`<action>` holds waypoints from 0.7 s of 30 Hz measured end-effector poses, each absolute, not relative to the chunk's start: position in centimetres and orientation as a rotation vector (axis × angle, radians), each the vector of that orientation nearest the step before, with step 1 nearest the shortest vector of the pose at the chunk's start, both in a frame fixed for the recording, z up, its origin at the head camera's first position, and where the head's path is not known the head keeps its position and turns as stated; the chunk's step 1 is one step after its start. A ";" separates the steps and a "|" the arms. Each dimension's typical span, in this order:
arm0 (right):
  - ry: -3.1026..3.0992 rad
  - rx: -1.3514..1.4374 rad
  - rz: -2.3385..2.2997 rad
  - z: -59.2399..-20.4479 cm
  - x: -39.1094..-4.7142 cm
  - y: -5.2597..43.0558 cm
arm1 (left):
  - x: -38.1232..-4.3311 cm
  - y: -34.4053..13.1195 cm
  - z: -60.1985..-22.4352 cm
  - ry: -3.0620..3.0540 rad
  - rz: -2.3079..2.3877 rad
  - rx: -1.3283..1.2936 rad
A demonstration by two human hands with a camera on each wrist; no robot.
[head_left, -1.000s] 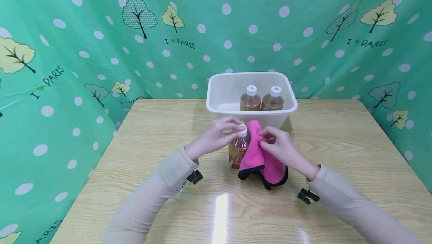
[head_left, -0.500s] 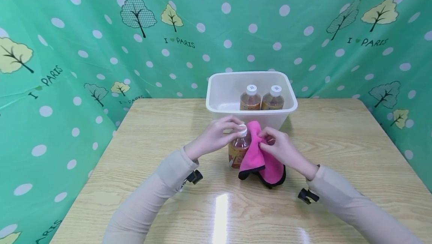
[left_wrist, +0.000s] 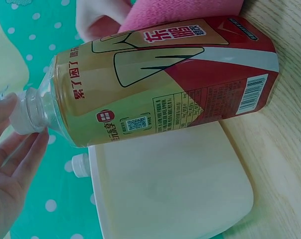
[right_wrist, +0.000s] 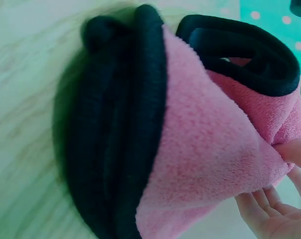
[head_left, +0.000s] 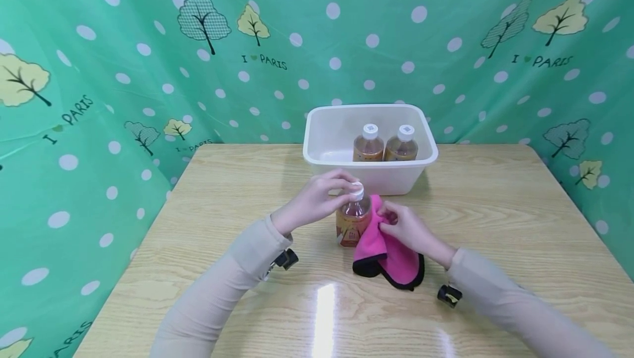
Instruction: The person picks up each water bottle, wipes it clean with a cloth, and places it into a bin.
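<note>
A drink bottle (head_left: 353,225) with a red and yellow label and a white cap stands upright on the table before the bin. My left hand (head_left: 324,197) grips it by the cap, thumb and fingers around the top, as the left wrist view also shows. At the bottle's right side, my right hand (head_left: 403,226) pinches a pink cloth (head_left: 391,253) with black edging. The cloth hangs in folds, its lower edge near the tabletop, and overlaps the bottle's right side. In the right wrist view, thumb and fingers (right_wrist: 262,209) bunch the cloth's upper part.
Behind the hands stands a white plastic bin (head_left: 369,174). Inside, two more capped bottles, one left (head_left: 369,143) and one right (head_left: 401,144), stand side by side. The wooden table (head_left: 223,204) meets a green dotted curtain (head_left: 277,28) at the back and left.
My right hand has moved down with the pink cloth, uncovering more of the bottle's upper right side. My left hand keeps its hold on the cap, and the bottle has stayed in place.
</note>
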State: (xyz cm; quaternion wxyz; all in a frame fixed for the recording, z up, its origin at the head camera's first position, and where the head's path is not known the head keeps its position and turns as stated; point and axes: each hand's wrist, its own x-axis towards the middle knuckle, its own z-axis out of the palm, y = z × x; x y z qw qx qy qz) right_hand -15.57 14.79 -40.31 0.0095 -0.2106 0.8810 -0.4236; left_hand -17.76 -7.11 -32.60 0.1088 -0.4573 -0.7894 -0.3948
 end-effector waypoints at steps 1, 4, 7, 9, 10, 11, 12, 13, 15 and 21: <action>2.751 -0.654 -1.313 -40.5 -15.6 14.8 | -17.7 -7.1 -32.6 -2.324 -1.162 -1.345; 2.759 -0.658 -1.285 -40.8 -15.7 14.8 | -17.7 -7.1 -32.5 -2.332 -1.163 -1.342; 2.770 -0.665 -1.264 -41.1 -15.8 14.8 | -17.7 -7.1 -32.6 -2.339 -1.159 -1.335; 2.773 -0.662 -1.257 -41.2 -15.8 14.8 | -17.7 -7.1 -32.6 -2.343 -1.156 -1.332; 2.770 -0.660 -1.259 -41.2 -15.8 14.8 | -17.7 -7.1 -32.6 -2.345 -1.154 -1.331; 2.771 -0.658 -1.257 -41.2 -15.8 14.8 | -17.6 -7.1 -32.6 -2.346 -1.152 -1.331; 2.772 -0.657 -1.260 -41.2 -15.8 14.8 | -17.7 -7.1 -32.7 -2.347 -1.150 -1.329; 2.774 -0.654 -1.258 -41.2 -15.7 14.8 | -17.7 -7.1 -32.7 -2.349 -1.146 -1.327; 2.778 -0.646 -1.263 -41.1 -15.6 14.9 | -17.7 -7.1 -32.7 -2.354 -1.138 -1.320; 2.767 -0.609 -1.359 -40.5 -14.9 15.5 | -17.5 -7.1 -32.5 -2.370 -1.117 -1.307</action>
